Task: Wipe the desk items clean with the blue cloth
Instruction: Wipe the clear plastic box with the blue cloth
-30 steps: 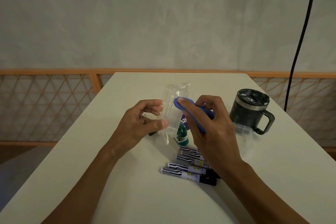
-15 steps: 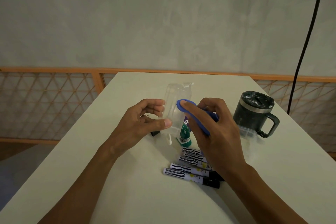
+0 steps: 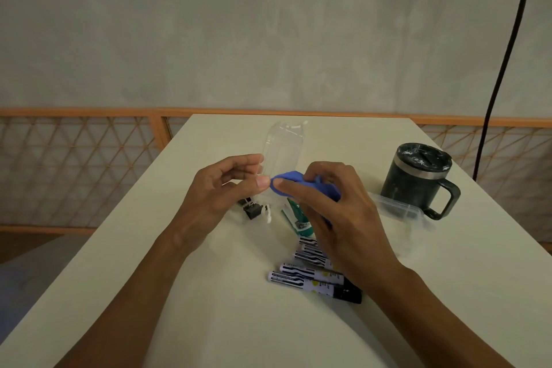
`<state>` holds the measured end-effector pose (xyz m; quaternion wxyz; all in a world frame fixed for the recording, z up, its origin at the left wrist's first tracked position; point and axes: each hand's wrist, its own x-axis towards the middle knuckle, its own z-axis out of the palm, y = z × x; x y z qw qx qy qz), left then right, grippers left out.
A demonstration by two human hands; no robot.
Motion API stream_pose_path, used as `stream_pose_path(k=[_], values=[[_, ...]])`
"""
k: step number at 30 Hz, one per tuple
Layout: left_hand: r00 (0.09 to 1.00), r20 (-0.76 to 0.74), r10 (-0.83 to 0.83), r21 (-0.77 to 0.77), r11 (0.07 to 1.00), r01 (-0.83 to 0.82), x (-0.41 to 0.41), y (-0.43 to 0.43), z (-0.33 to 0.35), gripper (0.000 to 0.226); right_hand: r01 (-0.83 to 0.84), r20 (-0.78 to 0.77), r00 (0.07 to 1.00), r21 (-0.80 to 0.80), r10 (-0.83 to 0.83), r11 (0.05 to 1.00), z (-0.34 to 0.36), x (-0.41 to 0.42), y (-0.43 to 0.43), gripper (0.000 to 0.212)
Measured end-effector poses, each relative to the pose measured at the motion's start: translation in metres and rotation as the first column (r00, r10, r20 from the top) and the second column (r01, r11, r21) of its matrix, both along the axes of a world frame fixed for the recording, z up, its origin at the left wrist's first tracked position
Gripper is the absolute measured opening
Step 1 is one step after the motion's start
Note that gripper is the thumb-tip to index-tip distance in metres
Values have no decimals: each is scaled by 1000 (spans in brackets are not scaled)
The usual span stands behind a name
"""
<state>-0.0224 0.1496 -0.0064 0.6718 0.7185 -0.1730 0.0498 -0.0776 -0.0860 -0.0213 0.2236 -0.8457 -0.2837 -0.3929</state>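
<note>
My left hand (image 3: 221,188) pinches the lower edge of a clear plastic case (image 3: 282,149) and holds it upright above the white desk (image 3: 209,308). My right hand (image 3: 337,212) grips the blue cloth (image 3: 294,181), wrapped over a fingertip and pressed against the bottom of the case beside my left thumb. Several black-and-white markers (image 3: 307,276) lie on the desk below my right hand. A green item (image 3: 300,218) sits partly hidden under that hand.
A dark lidded mug (image 3: 418,179) stands at the right with a clear plastic lid (image 3: 397,206) lying in front of it. A black binder clip (image 3: 251,209) and a small white piece (image 3: 266,212) lie under my left hand. An orange lattice railing (image 3: 89,158) runs behind the desk.
My right hand slid the blue cloth down the clear case towards my left thumb. The left hand kept its pinch on the case.
</note>
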Motion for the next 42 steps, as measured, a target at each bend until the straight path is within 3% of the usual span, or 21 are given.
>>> stream_pose_path(k=[7,17,29,34,38,42], values=[[1000,6,-8,17,1000,8,0,0,-1,65,28,22,999,-116,-26,993,2,6,-8,64],[999,39,-22,95,995,18,1,2,-1,69,51,72,997,-199,-37,979,7,8,-19,73],[997,-15,-73,95,993,74,0,-1,-3,60,72,120,992,-222,-47,972,3,8,-18,44],[998,-13,-60,112,992,61,0,1,-2,57,59,147,989,-226,-26,972,4,11,-21,44],[998,-11,-64,98,993,65,0,5,0,56,67,157,987,-224,-32,972,5,12,-23,62],[997,-12,-73,104,992,74,-1,2,0,58,68,166,986,-222,-30,973,5,9,-20,51]])
